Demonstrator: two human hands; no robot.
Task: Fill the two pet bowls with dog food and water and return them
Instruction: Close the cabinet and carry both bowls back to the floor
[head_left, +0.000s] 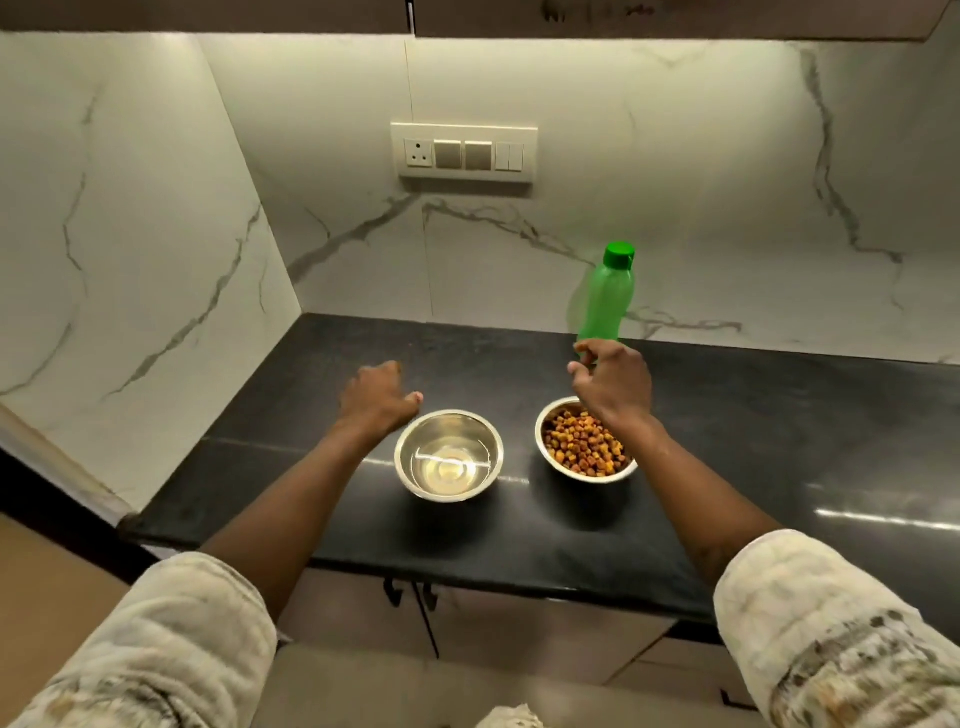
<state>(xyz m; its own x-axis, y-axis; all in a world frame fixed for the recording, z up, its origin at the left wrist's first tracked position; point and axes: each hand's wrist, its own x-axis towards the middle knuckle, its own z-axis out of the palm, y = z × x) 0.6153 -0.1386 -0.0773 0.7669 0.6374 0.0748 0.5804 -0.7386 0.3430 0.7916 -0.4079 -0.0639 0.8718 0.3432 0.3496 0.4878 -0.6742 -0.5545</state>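
Two steel pet bowls stand side by side on the black counter (779, 415). The left bowl (449, 457) holds clear water. The right bowl (584, 447) is full of brown and orange dog food. A green capped bottle (608, 293) stands upright behind the right bowl, near the wall. My right hand (613, 382) hovers above the far rim of the food bowl, just in front of the bottle's base, fingers loosely apart and holding nothing. My left hand (376, 397) hangs beside the far left rim of the water bowl, fingers curled, nothing in it.
Marble walls close the counter at the back and on the left. A switch and socket panel (464, 152) is on the back wall. Cabinet doors with dark handles (410, 592) sit under the counter's front edge.
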